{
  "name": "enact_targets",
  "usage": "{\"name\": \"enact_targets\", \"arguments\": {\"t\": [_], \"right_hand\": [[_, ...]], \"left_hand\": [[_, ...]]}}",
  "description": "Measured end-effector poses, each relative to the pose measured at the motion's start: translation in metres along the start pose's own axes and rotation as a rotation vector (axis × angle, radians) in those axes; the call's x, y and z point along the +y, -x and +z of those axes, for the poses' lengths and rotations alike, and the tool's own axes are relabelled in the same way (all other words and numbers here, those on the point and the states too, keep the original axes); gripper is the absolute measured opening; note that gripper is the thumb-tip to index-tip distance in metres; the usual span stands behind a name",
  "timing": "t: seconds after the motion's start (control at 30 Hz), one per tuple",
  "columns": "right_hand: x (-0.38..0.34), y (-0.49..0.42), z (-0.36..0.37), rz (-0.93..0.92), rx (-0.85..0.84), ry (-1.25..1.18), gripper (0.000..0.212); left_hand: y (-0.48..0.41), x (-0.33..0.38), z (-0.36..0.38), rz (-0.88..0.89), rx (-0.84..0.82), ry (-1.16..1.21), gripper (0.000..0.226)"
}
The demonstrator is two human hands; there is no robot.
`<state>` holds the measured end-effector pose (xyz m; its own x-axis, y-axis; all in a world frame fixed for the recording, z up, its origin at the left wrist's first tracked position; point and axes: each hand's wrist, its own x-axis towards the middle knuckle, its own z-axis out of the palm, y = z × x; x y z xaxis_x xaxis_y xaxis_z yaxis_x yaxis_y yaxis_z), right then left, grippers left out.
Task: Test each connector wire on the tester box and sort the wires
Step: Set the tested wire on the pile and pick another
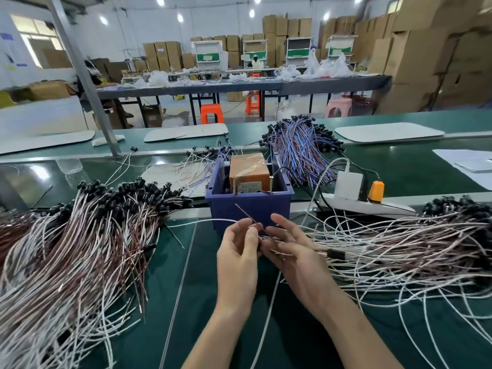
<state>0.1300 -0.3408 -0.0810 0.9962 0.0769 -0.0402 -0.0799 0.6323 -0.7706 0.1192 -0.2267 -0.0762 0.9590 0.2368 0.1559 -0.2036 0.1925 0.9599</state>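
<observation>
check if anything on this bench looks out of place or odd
Mostly tidy piles, but a few thin loose wires lie scattered to the left of and behind the blue plastic bin, apart from any bundle. The orange tester box inside it is wrapped in wrinkled clear tape, which looks makeshift.

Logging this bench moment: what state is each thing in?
Tester: sits in the blue bin.
Wire: held up, off the tester.
Left hand: pinches the wire.
Right hand: fingers straight, under the wire.
Power strip: two plugs in.
Left pile: heaped, loose.
Right pile: heaped, loose.
Blue pile: heaped behind bin.
</observation>
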Motion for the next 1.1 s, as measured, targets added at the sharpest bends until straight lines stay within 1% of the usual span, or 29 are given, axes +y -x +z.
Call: {"name": "enact_targets", "arguments": {"t": [0.07,0.13,0.23,0.33,0.4,0.5,0.6,0.67,0.73,0.83,0.97,1.03,1.1], "right_hand": [[0.004,0.002,0.002,-0.003,-0.028,0.101,0.052],[0.008,0.006,0.004,-0.043,-0.066,0.266,0.057],[0.011,0.012,0.009,-0.127,-0.092,0.524,0.061],[0.013,0.012,0.009,-0.129,-0.106,0.601,0.057],[0.014,0.013,0.009,-0.124,-0.114,0.585,0.049],[0.013,0.013,0.007,-0.129,-0.121,0.566,0.033],[0.014,0.010,0.002,-0.144,-0.101,0.616,0.038],[0.015,0.010,-0.001,-0.161,-0.106,0.695,0.045],[0.016,0.011,0.000,-0.180,-0.129,0.769,0.049],[0.019,0.012,0.002,-0.201,-0.135,0.883,0.049],[0.018,0.016,0.005,-0.205,-0.177,0.956,0.042],[0.018,0.016,0.005,-0.207,-0.183,0.973,0.039],[0.018,0.017,0.004,-0.202,-0.198,0.982,0.037]], "left_hand": [[-0.001,-0.002,-0.002,0.080,0.055,-0.011,0.008],[-0.002,-0.004,-0.005,0.152,0.093,-0.068,0.007],[-0.001,-0.013,-0.010,0.265,0.079,-0.305,0.014],[0.001,-0.021,-0.012,0.303,0.066,-0.444,0.013],[0.001,-0.022,-0.013,0.309,0.066,-0.458,0.013],[0.001,-0.019,-0.012,0.305,0.025,-0.444,0.023],[0.003,-0.016,-0.012,0.338,-0.015,-0.426,0.035],[0.002,-0.015,-0.012,0.294,-0.039,-0.385,0.049],[-0.001,-0.014,-0.013,0.211,-0.034,-0.328,0.063],[-0.010,-0.010,-0.023,0.137,0.082,-0.324,0.073],[-0.025,-0.007,-0.048,0.080,0.310,-0.447,0.081],[-0.032,-0.008,-0.059,0.055,0.369,-0.491,0.075],[-0.036,-0.008,-0.065,0.065,0.396,-0.540,0.065]]}}
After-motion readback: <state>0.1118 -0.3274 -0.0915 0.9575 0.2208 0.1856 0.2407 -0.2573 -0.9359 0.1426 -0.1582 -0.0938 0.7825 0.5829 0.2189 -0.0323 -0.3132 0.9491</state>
